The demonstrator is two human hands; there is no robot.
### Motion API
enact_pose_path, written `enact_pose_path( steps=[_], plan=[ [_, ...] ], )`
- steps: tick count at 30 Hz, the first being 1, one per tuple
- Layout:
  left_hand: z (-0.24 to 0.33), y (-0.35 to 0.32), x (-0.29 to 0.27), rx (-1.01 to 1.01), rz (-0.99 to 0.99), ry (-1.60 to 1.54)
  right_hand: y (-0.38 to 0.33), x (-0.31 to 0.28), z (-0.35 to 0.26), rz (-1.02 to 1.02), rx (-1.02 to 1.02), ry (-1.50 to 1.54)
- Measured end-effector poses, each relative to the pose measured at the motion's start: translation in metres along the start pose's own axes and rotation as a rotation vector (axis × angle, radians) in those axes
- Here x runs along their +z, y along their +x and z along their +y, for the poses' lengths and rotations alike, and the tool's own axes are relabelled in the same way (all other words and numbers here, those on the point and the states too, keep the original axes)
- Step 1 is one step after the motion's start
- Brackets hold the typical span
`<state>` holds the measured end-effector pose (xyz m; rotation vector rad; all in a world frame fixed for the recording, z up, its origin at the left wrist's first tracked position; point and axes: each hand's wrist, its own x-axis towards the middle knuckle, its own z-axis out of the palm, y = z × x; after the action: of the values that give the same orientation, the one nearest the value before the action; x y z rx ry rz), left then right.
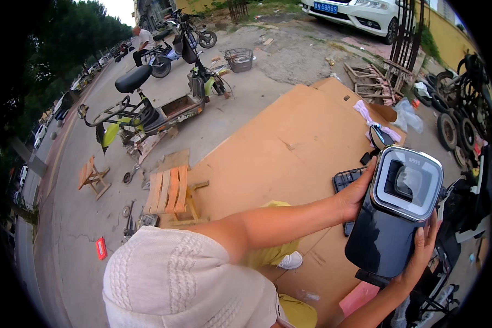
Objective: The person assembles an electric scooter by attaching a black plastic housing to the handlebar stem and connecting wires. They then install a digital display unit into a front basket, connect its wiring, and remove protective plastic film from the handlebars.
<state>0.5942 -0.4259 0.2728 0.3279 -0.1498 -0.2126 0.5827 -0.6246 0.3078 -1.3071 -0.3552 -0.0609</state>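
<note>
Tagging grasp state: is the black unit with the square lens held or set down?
Held: left hand grips the black unit at its upper left edge, right hand at its lower right.

Lettering I see
One word on the lamp (407, 183) I hold; white characters on the car's (357, 14) blue plate (325, 7).

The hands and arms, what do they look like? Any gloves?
Nope, the left hand and right hand are both bare. The left arm is bare below a pale sleeve knitted with braided bands; the right forearm is bare too.
</note>
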Motion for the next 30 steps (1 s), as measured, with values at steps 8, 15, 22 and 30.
enact_pose_path(
  steps=[8,15,22,30],
  plan=[
    [-0.011,-0.003,0.006,-0.106,-0.039,0.043,-0.03,-0.004,-0.006,0.011,0.181,0.257],
    [-0.032,0.009,-0.008,-0.189,-0.048,0.117,-0.048,-0.032,0.009,0.191,0.129,-0.254],
    [-0.052,0.011,-0.017,-0.23,0.061,0.121,-0.079,-0.054,-0.015,0.345,-0.463,-0.891],
    [-0.068,-0.002,-0.004,-0.258,0.034,0.277,-0.1,-0.052,-0.004,0.303,-0.6,-1.071]
  ],
)
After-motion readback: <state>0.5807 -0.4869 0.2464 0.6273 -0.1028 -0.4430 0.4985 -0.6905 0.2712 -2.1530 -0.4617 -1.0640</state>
